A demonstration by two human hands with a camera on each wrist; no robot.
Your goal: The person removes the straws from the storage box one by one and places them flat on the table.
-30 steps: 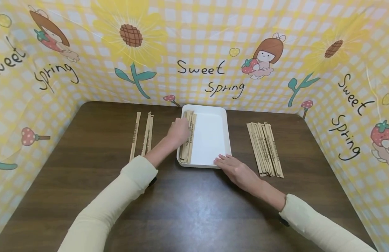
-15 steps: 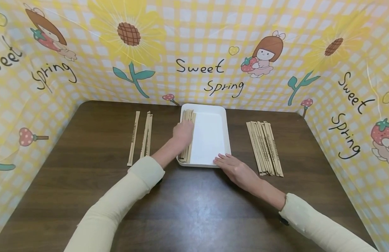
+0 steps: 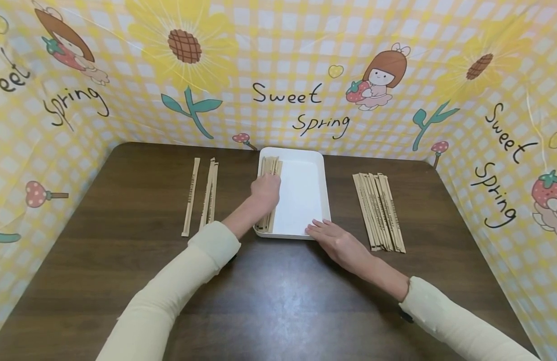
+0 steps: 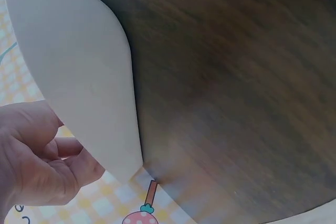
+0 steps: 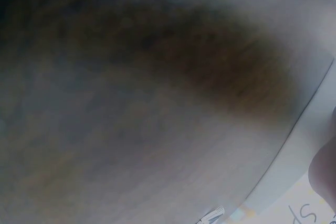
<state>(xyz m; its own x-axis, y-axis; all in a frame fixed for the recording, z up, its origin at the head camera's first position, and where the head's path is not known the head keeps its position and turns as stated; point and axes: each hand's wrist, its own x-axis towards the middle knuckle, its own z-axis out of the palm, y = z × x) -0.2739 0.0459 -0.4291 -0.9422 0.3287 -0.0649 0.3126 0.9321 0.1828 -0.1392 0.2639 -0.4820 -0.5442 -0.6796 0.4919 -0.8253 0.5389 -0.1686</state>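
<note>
A white rectangular tray (image 3: 324,188) lies at the back middle of the table, with several slim paper-wrapped sticks (image 3: 270,165) lengthwise along its left side. My left hand (image 3: 264,193) is over these sticks, its curled fingers gripping at the bundle and covering its middle. In the left wrist view, the tray's wall (image 4: 89,77) hides the fingertips of the left hand (image 4: 42,156). My right hand (image 3: 339,243) rests its outstretched fingers on the tray's near right corner. The right wrist view is mostly blurred, with a bit of hand (image 5: 324,169) at the edge.
To the left of the tray lie a single wrapped stick (image 3: 190,198) and a small group of wrapped sticks (image 3: 210,190). A fanned row of several more sticks (image 3: 379,213) lies to the right. A yellow checked cloth (image 3: 287,60) walls the brown table (image 3: 278,301).
My left hand has shifted slightly right and toward me over the sticks in the tray, covering more of the bundle's right side. My right hand stays on the corner.
</note>
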